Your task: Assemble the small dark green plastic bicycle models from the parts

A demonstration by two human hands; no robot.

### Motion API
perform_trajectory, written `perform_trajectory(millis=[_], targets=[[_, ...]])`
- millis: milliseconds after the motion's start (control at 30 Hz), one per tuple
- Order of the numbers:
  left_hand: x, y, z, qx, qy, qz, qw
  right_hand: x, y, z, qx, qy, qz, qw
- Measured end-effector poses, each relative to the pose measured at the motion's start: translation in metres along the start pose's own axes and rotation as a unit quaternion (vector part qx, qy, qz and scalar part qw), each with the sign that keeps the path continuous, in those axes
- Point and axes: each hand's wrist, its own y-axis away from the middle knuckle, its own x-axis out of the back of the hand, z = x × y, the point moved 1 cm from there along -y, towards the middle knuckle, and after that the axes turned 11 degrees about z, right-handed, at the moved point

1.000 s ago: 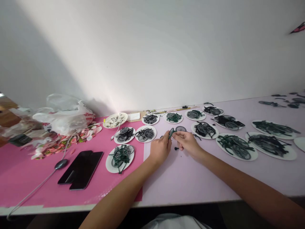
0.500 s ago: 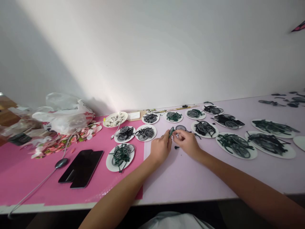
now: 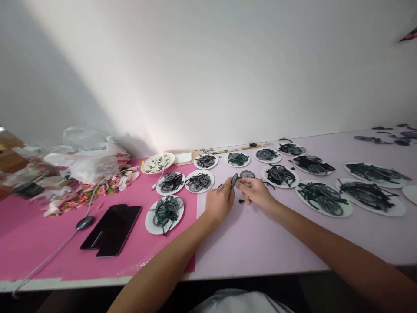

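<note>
Over the pale lilac part of the table, my left hand is closed on a small spoked toy bicycle wheel, held edge-up between the fingers. Pinched at the right side of that wheel, my right hand grips a small dark green toy bicycle part, mostly covered by the fingertips. Just behind my right hand lies a loose grey wheel. A tiny black piece rests on the table below the fingers.
Several white plates of black and green toy bicycle parts, such as one plate, surround my hands. On the left are a dark tablet-like device, a mouse-shaped object with a cable, pink petals and a plastic bag.
My right hand has turned slightly, and its lower fingers now curl further down. My left hand keeps the wheel in nearly the same place.
</note>
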Motion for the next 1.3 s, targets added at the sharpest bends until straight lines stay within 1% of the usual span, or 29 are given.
perform_trajectory(millis=[100,167,233,333,400,467,533,667,767,867,967,1067,1200,1300], targets=[[-0.001,0.0,0.0,0.003,0.001,0.007,1.0,0.001,-0.003,0.001,-0.044,-0.043,-0.019,0.998],[-0.001,-0.001,0.001,0.012,0.012,0.009,1.0,0.002,-0.003,0.001,-0.041,-0.043,-0.012,0.998],[0.001,-0.002,0.002,0.025,0.035,0.012,0.999,0.003,-0.002,0.0,-0.01,-0.023,0.003,1.0],[0.005,-0.003,0.003,0.054,0.095,0.019,0.994,0.003,0.001,-0.001,0.062,0.009,0.02,0.998],[0.008,-0.004,0.005,0.083,0.142,0.025,0.986,0.003,0.002,0.0,0.107,0.023,0.023,0.994],[0.011,-0.004,0.006,0.117,0.2,0.03,0.972,0.004,0.002,0.001,0.146,0.03,0.033,0.988],[0.012,-0.005,0.006,0.152,0.279,0.033,0.948,0.006,0.001,0.002,0.176,0.038,0.05,0.982],[0.011,-0.008,0.006,0.212,0.418,0.043,0.882,0.009,-0.003,0.003,0.229,0.068,0.094,0.966],[0.01,-0.013,0.003,0.247,0.486,0.048,0.837,0.012,-0.007,0.004,0.235,0.084,0.117,0.961],[0.008,-0.017,-0.001,0.284,0.547,0.037,0.786,0.014,-0.01,0.006,0.216,0.093,0.11,0.966],[0.007,-0.02,-0.006,0.329,0.598,0.03,0.73,0.013,-0.011,0.011,0.165,0.08,0.074,0.98],[0.006,-0.021,-0.011,0.356,0.638,0.029,0.682,0.01,-0.012,0.016,0.127,0.057,0.045,0.989],[0.007,-0.022,-0.014,0.376,0.673,0.024,0.636,0.006,-0.013,0.024,0.099,0.021,0.026,0.995],[0.009,-0.022,-0.015,0.378,0.69,0.03,0.617,0.005,-0.015,0.031,0.082,0.022,0.019,0.996]])
